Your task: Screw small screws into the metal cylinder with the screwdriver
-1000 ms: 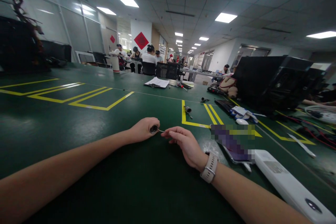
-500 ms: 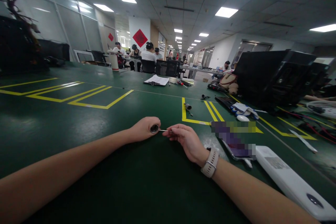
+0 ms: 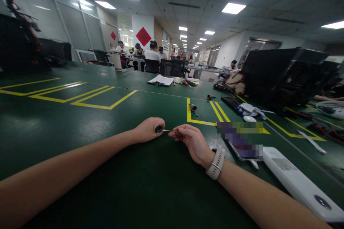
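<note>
My left hand (image 3: 148,130) is wrapped round a small round dark part with a metal rim (image 3: 158,129), its open end facing right. A thin metal rod (image 3: 168,130) reaches from that opening to my right hand (image 3: 192,141), which pinches it between thumb and fingers. How deep the tip sits inside is too small to tell. Both hands are above the green table (image 3: 150,186). Beyond my right hand, a small metal cylindrical part (image 3: 193,107) lies inside a yellow taped outline, with a tiny piece (image 3: 197,115) beside it.
At the right are a phone (image 3: 239,145), a long white device (image 3: 298,182), a blue-and-white cloth (image 3: 251,110) and a black case (image 3: 282,77). Further back lie a clipboard with paper (image 3: 161,80) and a red screwdriver (image 3: 186,83). People sit at a far table.
My right hand has shifted slightly right, and more of the thin rod shows between the hands. My left hand keeps its hold on the round part. The view has moved slightly.
</note>
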`<state>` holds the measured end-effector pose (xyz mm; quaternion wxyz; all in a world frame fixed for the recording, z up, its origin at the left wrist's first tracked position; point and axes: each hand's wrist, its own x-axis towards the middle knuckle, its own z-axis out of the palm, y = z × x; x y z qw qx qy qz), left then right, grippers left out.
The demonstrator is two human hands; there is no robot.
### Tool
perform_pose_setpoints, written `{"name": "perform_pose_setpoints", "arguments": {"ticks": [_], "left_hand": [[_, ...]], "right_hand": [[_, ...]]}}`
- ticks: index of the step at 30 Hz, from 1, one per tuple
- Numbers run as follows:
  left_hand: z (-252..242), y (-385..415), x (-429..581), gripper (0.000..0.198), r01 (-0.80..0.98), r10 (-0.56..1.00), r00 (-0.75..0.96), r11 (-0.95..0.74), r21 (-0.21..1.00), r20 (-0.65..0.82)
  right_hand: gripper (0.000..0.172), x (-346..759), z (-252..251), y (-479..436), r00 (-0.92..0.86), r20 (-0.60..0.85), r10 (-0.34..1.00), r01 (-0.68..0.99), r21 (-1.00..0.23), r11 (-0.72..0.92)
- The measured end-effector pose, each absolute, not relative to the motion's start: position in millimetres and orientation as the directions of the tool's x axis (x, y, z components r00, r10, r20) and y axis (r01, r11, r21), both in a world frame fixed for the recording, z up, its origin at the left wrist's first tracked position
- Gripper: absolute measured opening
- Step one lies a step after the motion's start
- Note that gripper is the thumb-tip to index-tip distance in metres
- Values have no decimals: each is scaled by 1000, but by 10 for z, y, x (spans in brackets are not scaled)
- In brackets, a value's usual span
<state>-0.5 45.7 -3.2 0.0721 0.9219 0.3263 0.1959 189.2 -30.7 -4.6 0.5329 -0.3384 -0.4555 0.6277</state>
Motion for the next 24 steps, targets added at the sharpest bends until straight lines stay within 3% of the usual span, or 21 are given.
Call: {"name": "perform_pose_setpoints", "arguments": {"ticks": [24], "left_hand": [[-18,448,13,13,583,634,707,-773,251,313]], "right_hand": [[11,1870,-105,-328,-147,133,980,-285,-955,87]]}}
